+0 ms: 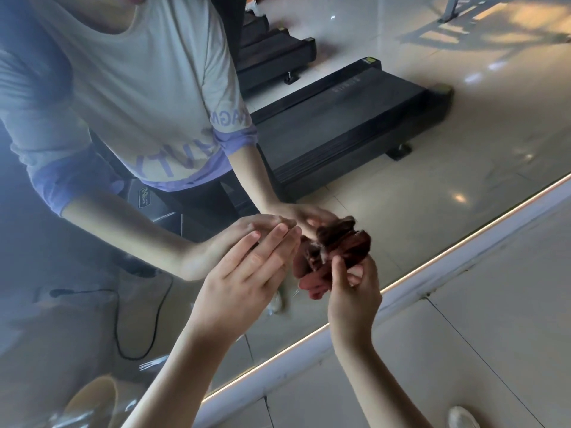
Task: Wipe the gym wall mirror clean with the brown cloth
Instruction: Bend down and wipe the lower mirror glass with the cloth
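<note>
The wall mirror (401, 186) fills most of the head view, its lit lower edge running diagonally from lower left to upper right. My right hand (352, 291) grips the bunched brown cloth (333, 257) close to the glass, and the cloth's reflection meets it just above. My left hand (247, 273) is held flat with straight fingers, fingertips at or very near the glass beside the cloth. Both hands and arms are mirrored in the glass.
The mirror reflects a person's torso in a grey shirt, black treadmills (346, 125), a black cable (148, 329) and shiny floor tiles. Below the mirror runs a white baseboard (463, 264), then tiled floor (479, 350). A white shoe (463, 417) shows at the bottom right.
</note>
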`<state>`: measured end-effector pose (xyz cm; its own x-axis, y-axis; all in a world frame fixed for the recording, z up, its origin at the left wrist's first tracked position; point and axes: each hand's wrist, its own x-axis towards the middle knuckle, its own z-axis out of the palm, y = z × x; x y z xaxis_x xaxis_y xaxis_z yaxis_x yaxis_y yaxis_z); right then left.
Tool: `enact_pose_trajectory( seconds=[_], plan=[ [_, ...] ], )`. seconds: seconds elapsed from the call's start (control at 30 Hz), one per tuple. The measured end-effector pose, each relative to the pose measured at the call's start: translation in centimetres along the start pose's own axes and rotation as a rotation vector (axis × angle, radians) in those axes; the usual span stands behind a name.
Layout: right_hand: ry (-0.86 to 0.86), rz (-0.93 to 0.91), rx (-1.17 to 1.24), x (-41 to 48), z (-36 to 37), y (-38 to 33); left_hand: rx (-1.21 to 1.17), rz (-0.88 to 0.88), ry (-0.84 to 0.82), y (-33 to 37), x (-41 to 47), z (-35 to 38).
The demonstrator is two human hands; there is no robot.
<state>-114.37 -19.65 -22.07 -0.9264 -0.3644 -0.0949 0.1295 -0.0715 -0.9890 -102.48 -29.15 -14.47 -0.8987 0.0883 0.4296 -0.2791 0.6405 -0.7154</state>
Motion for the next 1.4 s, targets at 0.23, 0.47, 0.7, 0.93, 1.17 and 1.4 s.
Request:
enact_pose_trajectory(
  seconds=[0.23, 0.47, 0.7, 0.93, 1.17, 1.4],
  plan=[
    [0.083, -0.125, 0.051, 2.4, -0.4, -2.7, 0.063, -0.075, 0.022, -0.8, -0.6, -0.7],
    [-0.103, -0.047, 0.019, -1.3, -0.1, -1.6, 0.114, -0.049, 0.007, -1.3, -0.9, -0.4],
    [0.08, -0.027, 0.099, 1.6, 0.7, -0.2, 0.091, -0.059, 0.011, -1.3, -0.9, -0.4],
    [0.04, -0.232, 0.062, 1.2, 1.0, -2.7, 0.078, -0.072, 0.024, -1.1, -1.0, -0.2],
    [-0.034, -0.368, -0.046, -0.1, 1.1, -3.0, 0.071, -0.071, 0.02, -1.1, -1.0, -0.2],
    [0.172, -0.226, -0.029, 4.1, 0.2, -4.1, 0.058, -0.077, 0.003, -1.8, -1.5, -1.4]
  ],
)
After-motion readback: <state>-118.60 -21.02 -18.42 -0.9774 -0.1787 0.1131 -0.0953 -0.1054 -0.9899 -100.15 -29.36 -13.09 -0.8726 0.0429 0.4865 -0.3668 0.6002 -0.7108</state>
